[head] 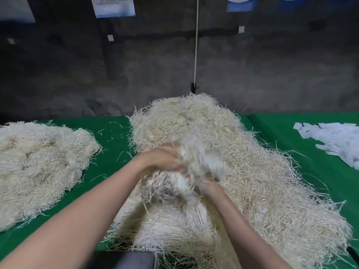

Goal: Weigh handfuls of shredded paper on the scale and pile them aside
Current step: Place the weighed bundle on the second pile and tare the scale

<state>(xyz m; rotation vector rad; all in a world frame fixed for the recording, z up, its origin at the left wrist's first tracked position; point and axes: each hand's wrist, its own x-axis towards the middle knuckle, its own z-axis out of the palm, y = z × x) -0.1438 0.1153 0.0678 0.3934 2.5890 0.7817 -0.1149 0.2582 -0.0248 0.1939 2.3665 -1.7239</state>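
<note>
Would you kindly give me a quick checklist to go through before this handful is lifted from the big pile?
1. The left hand grips the handful: ok.
2. The right hand grips it: cannot tell, fingers buried in paper.
3. The handful is free of the big pile: cannot tell, blurred.
4. The scale is ready: cannot tell; only a dark object shows at the bottom edge.
5. The side pile has green cloth free beside it: ok.

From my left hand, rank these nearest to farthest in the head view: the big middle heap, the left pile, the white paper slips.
1. big middle heap: directly under the left hand, which grips a handful of shredded paper.
2. left pile: to the left, across a strip of green cloth.
3. white paper slips: far right, beyond the heap.
</note>
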